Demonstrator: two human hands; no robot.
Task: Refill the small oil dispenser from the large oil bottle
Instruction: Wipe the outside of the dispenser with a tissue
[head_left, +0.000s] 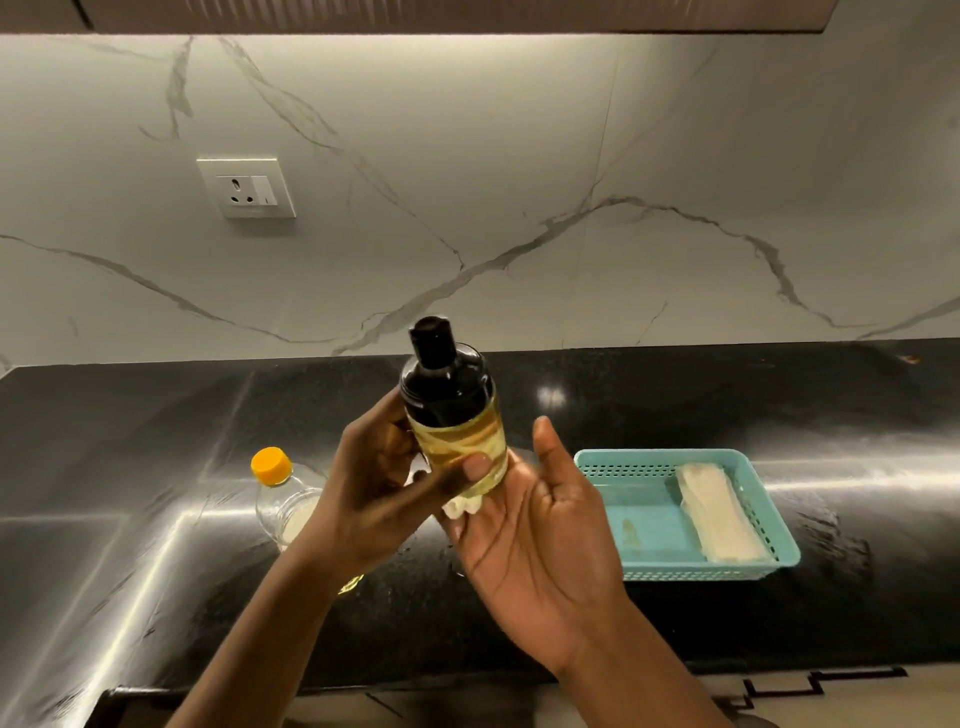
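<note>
small oil dispenser (451, 410) held up over the worktop (156, 467), tilted slightly, black cap on, yellow oil in lower half. left hand (384, 483) grip wrapped round its body, thumb across the front. right hand (540, 535) palm-up, fingers spread, cupping the base with a bit of white cloth (462, 506). large oil bottle (283, 499), orange cap on, stands at 9 o'clock of the hands. teal basket (685, 566) at 3 o'clock holds a folded cloth (719, 512).
</note>
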